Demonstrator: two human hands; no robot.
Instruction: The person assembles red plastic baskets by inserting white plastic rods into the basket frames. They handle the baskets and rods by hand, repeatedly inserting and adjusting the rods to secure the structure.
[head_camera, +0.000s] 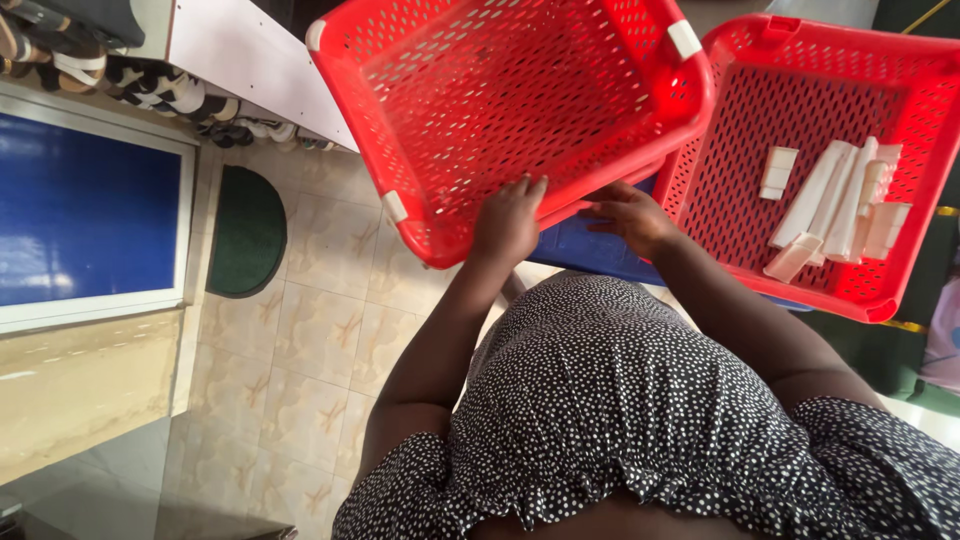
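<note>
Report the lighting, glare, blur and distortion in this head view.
Head view: even daylight, soft shadows; glare streaks on the blue panel at the left edge; wide-angle bending at the edges; the left hand, right hand and empty red basket are fairly sharp, the white pieces slightly soft.

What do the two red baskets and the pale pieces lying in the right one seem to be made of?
Tilted basket, gripped at its rim by the left hand: looks like moulded plastic, slightly glossy, with a regular perforated grid. Right basket: same look, with white corner clips. The right hand rests between them. Pale pieces: matte, flat-sided blocks and strips, possibly plastic or card; cannot tell.
</note>
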